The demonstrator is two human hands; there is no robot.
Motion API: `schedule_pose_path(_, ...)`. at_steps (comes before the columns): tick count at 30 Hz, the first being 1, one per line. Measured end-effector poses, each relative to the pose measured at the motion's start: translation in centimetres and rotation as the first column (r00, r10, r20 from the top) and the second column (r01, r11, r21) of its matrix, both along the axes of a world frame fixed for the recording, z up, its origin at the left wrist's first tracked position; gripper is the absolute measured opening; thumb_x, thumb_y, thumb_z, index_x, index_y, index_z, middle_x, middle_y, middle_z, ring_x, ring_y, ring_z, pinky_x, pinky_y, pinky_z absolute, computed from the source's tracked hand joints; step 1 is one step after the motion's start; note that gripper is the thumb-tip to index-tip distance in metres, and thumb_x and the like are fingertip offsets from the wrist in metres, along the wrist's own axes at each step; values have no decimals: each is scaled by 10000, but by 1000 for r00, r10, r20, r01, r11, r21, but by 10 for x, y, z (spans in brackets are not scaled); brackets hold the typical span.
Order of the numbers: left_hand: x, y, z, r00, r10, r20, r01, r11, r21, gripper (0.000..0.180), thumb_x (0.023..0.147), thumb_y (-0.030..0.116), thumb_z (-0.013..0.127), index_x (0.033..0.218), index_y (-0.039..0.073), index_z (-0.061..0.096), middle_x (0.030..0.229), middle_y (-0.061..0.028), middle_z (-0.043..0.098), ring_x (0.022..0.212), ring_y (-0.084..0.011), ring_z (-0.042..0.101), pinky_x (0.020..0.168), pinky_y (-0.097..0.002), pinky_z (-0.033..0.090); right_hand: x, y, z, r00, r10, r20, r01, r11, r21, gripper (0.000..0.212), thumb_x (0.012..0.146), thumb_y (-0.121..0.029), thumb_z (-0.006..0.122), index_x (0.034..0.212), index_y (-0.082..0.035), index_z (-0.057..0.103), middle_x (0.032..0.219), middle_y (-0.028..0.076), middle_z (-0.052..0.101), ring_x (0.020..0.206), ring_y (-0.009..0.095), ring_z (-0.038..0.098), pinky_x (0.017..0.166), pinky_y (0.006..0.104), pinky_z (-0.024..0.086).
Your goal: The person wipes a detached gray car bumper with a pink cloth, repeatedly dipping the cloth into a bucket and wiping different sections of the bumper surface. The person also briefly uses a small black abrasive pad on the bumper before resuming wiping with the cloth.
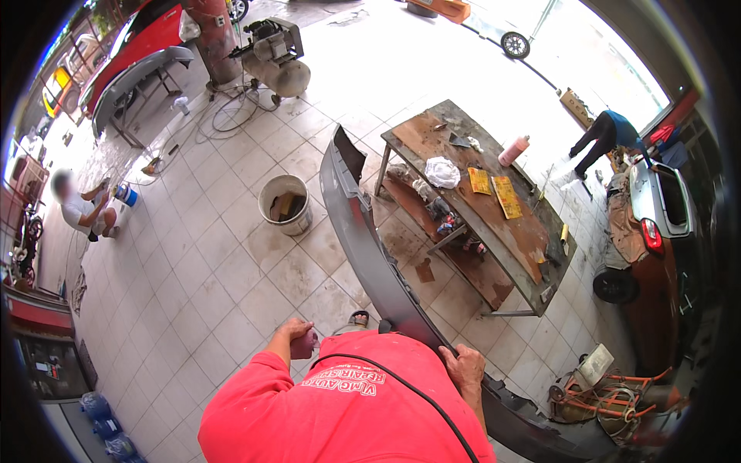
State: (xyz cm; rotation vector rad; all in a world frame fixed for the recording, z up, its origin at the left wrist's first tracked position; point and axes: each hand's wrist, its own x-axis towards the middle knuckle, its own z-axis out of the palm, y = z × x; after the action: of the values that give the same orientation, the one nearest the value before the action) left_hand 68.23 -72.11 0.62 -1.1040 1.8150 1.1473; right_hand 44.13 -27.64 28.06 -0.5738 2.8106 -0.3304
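While a person in white (81,212) crouches at far left by a blue-and-white pail (125,194), blue jugs (104,423) stand lower down near your left edge. Next over: a spare grey bumper (143,77) on a stand, in front of a red car (158,31). Then a red column (212,42), with an air compressor (274,58) just right of it and a loose hose on the tiles.

A white bucket (297,226) with dark stuff inside sits on the floor ahead of you. Your left hand (295,329) is near your chest, fingers clamped on a maroon pad (304,346); pad is left of the work, not touching it. A black cord (409,376) crosses your red shirt.

Your dark grey bumper (355,231) runs from upper middle, past your body, to lower right. Your right hand (464,366) is on its edge, fingers bent over it; can't tell if they're clamped.

Beyond that, the counter (409,135): white cloth (442,172), two yellow sheets (506,197), pink bottle (513,150) near the far edge. Clutter on the shelf underneath. Far right: an orange-framed cart (610,397) low down, a bent-over person (614,131) higher up, a car with a red tail light (653,236).
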Motion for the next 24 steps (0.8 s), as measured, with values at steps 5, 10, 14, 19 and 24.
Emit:
schedule_pose_path(5,-3,4,8,988,157,-5,-156,986,65,574,1024,521,641,1276,15,742,1148,-205,777,996,-326,763,883,-467,597,0,-1,7,1000,-17,1,17,1000,-7,575,907,-600,739,747,-50,696,748,221,710,741,445,712,654,537,550)
schedule_pose_path(10,-14,0,11,957,287,41,-289,941,173,515,1035,436,665,1305,2,726,1134,-191,779,970,-294,756,869,-456,602,-5,-2,8,999,-35,41,36,999,-11,607,914,-635,712,748,-51,706,758,213,718,742,424,724,664,521,564)
schedule_pose_path(14,-31,-3,19,972,224,-69,-212,966,147,525,1020,390,678,1376,4,684,1222,-196,757,1070,-283,731,926,-429,587,-3,-4,11,998,-57,32,57,998,6,609,907,-638,711,736,-53,703,726,208,702,718,416,717,653,512,564)
schedule_pose_path(19,-60,-19,8,943,285,-173,-250,947,200,539,993,341,691,1415,7,661,1270,-198,743,1134,-274,708,964,-391,566,-2,-15,11,998,-57,22,57,998,-16,589,903,-614,728,723,-54,694,689,197,684,691,401,709,634,495,562)
schedule_pose_path(24,-93,-14,37,955,224,-194,-181,959,219,531,992,338,683,1406,7,670,1274,-189,743,1146,-269,703,981,-378,555,4,-12,9,997,-69,31,70,997,-32,594,911,-613,717,724,-50,691,705,192,689,701,403,708,641,497,562)
